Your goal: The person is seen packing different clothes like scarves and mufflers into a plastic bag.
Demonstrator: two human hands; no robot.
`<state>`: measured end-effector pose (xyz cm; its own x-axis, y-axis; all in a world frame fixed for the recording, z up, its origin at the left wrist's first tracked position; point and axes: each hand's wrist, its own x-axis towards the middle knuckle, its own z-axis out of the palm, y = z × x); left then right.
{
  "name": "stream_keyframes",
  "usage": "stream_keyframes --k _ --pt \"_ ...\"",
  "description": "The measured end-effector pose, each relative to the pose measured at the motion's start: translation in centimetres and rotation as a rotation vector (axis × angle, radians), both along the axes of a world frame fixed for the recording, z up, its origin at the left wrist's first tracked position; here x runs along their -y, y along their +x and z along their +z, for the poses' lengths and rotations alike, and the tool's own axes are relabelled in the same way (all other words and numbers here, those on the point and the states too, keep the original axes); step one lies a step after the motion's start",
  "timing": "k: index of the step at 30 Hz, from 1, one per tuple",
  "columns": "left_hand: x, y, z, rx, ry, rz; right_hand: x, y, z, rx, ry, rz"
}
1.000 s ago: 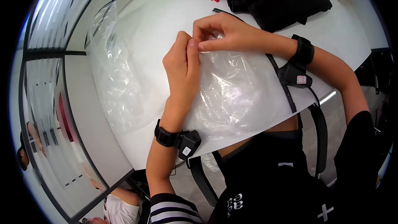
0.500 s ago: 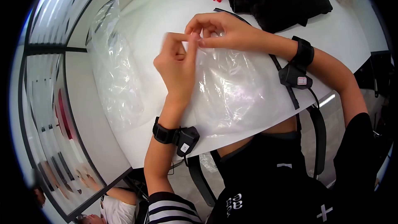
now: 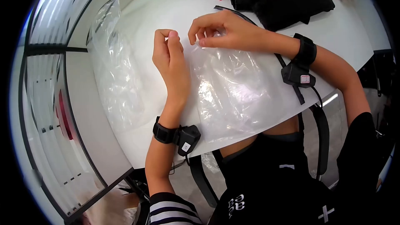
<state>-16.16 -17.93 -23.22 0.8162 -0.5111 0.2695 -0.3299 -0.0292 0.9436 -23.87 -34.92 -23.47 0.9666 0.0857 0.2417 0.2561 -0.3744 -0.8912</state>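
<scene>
Left hand [image 3: 168,60] points toward far edge, thumb against curled forefinger, grip clenched. Right hand [image 3: 231,31] angled inward over clear bag [image 3: 229,96] at bench's [image 3: 348,37] near edge; can't tell if it's pinching.

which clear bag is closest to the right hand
The clear bag by the near edge of the table, right at the right hand; the other clear bag lies past the left hand, beside the white partition.
</scene>
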Motion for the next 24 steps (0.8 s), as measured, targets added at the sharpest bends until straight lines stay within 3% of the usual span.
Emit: stream_keyframes --k 24 --pt "0.3 -0.2 -0.1 -0.031 0.014 -0.023 0.2 0.0 -0.4 0.090 -0.027 -0.002"
